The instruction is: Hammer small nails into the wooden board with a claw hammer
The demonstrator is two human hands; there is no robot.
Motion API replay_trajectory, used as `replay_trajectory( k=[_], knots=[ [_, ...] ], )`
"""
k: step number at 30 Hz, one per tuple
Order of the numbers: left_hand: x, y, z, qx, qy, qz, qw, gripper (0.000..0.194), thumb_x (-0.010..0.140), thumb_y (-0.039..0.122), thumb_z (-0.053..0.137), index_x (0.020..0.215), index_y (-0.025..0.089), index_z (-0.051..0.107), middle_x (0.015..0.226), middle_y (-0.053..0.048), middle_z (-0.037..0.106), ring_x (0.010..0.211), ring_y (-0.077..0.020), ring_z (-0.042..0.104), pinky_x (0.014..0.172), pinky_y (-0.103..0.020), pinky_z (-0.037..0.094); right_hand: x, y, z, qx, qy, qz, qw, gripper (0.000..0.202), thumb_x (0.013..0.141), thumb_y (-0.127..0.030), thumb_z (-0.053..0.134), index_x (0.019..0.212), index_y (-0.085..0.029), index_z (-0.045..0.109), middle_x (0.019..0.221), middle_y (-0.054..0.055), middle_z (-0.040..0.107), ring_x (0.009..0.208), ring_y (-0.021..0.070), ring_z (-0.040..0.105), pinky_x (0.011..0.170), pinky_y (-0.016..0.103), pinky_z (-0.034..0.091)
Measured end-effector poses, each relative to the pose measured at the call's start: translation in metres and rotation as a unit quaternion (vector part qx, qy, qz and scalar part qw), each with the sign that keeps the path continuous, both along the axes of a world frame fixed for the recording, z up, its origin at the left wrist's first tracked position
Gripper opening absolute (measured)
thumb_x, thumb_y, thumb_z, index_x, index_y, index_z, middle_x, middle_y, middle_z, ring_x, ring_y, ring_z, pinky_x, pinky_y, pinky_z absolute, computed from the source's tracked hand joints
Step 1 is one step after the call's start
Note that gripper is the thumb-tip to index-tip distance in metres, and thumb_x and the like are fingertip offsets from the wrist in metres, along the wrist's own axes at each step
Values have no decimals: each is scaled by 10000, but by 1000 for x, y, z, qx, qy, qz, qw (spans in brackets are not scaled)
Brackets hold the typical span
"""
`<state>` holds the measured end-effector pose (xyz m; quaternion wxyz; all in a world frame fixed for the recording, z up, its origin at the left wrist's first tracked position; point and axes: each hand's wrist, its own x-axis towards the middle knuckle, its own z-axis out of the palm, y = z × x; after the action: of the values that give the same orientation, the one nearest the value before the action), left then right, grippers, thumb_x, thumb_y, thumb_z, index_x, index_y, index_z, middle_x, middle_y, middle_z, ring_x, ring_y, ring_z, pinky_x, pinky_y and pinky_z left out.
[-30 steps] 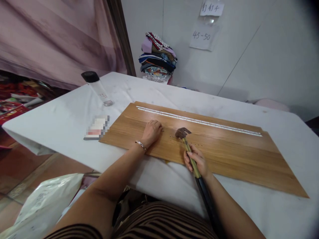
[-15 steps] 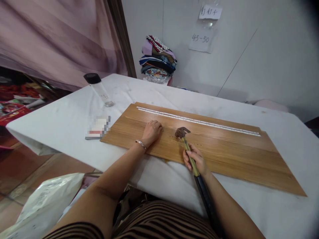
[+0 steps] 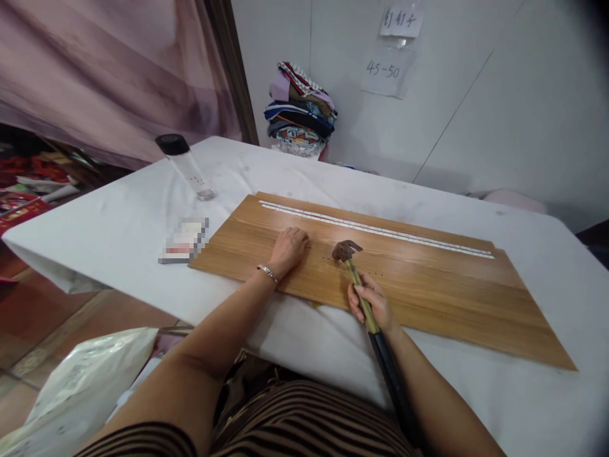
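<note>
My left hand (image 3: 288, 247) rests on a wood-grain board (image 3: 451, 304), its fingers curled and pinched together. At their tips shows the end of a small thin nail (image 3: 308, 246), mostly hidden by the fingers. My right hand (image 3: 373, 299) is closed round the yellowish upper handle of a claw hammer (image 3: 351, 263). The hammer's rusty head is just over the board, right of my left hand, and its black grip runs back along my right forearm. Small dark dots mark the board in a row near the hammer head.
Two white measuring strips (image 3: 380, 231) lie along the board's far side. The board is on a white-covered table (image 3: 109, 197). Left of it are a clear bottle with a black lid (image 3: 185, 168) and a small blurred box (image 3: 184, 241). Folded clothes (image 3: 302, 111) are stacked by the wall.
The whole view has shifted slightly. Both hands and the hammer keep the same places on the board.
</note>
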<state>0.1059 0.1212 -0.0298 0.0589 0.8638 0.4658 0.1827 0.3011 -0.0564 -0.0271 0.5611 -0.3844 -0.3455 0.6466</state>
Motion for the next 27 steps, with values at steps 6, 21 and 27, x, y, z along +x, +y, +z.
replay_trajectory(
  k=[6, 21, 27],
  knots=[
    [-1, 2, -5, 12, -33, -3, 999, 238, 912, 179, 458, 1066, 165, 639, 1030, -107, 667, 1000, -232, 567, 920, -364, 422, 1, 1, -1, -1, -2, 2, 1000, 446, 807, -402, 643, 1181, -214, 490, 579, -85, 548, 292, 56, 399, 289, 170, 263],
    [-4, 0, -3, 3, -64, 34, 997, 276, 913, 271, 462, 802, 195, 703, 901, -90, 653, 909, -218, 566, 871, -372, 442, 1, 1, -6, 5, -2, 4, 1000, 444, 819, -391, 638, 1193, -207, 484, 586, -86, 543, 292, 52, 403, 284, 162, 271],
    [-10, 6, -7, -16, -159, 112, 981, 310, 922, 341, 456, 771, 198, 686, 843, -67, 668, 835, -190, 579, 803, -326, 465, 2, 1, -5, 2, 0, 5, 1000, 415, 828, -372, 629, 1182, -207, 488, 584, -85, 540, 293, 54, 406, 287, 161, 268]
  ],
)
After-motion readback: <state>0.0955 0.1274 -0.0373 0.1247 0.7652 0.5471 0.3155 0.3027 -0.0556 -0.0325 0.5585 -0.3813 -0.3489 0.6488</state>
